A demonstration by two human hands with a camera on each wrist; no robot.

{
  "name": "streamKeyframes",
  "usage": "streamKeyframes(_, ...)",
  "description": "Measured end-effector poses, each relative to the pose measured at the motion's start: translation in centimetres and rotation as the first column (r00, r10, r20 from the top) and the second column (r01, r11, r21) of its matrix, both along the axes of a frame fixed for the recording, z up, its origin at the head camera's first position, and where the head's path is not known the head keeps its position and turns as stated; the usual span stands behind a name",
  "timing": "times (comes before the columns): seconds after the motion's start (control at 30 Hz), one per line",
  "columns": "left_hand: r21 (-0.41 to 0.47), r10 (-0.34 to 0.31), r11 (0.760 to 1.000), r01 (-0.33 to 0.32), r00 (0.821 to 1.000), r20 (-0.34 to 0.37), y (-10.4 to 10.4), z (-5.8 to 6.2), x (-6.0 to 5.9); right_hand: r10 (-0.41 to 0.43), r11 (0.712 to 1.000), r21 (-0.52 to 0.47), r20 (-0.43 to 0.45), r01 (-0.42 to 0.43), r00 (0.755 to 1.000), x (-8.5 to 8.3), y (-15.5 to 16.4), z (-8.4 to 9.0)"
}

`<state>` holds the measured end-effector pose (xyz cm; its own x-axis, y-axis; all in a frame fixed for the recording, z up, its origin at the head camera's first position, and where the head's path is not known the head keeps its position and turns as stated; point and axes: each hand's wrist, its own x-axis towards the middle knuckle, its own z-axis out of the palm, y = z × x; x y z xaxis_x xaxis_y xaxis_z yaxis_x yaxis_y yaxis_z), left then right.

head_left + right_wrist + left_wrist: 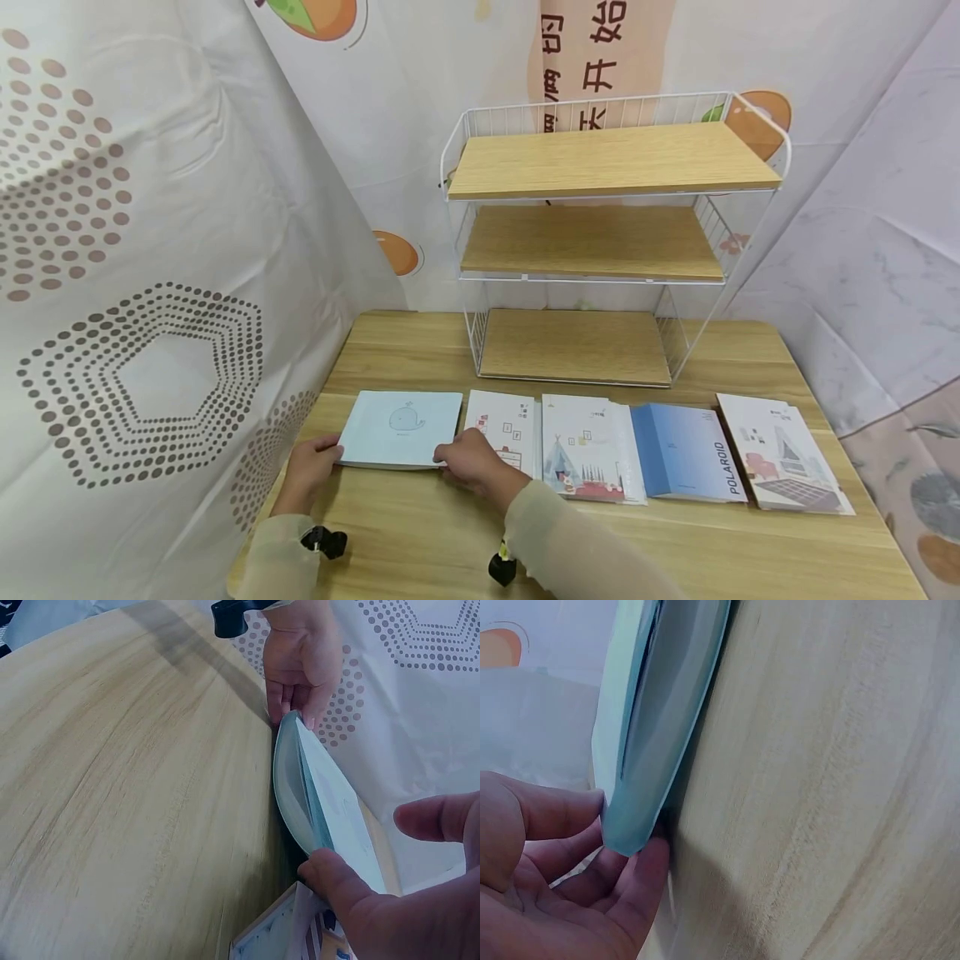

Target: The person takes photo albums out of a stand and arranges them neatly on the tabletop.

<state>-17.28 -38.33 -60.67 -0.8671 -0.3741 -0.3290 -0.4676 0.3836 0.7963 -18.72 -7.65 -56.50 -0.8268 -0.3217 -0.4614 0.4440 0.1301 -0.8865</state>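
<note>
A light-blue booklet (397, 433) with a small whale drawing lies at the left of the table, its thick layered edge showing in both wrist views. My left hand (311, 467) pinches its near left corner, thumb (570, 814) on the cover side and fingers (641, 881) underneath. At the near right corner is my right hand (480, 462). In the right wrist view one finger (330, 874) of it touches the booklet's edge, while another digit (431, 817) stands off above the cover. The rest of the right hand's fingers are hidden.
Right of the whale booklet is a row of booklets: a white one (498, 417), a tent-patterned one (581, 442), a blue POLAROID one (697, 454) and a white room-patterned one (783, 450). Behind them stands a three-tier wood-and-wire rack (577, 346). Patterned cloth (150, 208) hangs around the table.
</note>
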Motion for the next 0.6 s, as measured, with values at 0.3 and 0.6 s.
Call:
streamKeyframes(0.3,0.012,0.026,1.0,-0.027,1.0,0.013,0.0,0.3,-0.2,-0.02,0.999,-0.042,0.064,0.023,0.998,0.0,0.1,0.2)
streamKeyframes(0.6,0.128,0.183,0.975,-0.181,0.983,0.001,0.2,1.7,-0.2,-0.058,0.996,-0.065,0.148,0.068,0.987,-0.1,0.0,0.6)
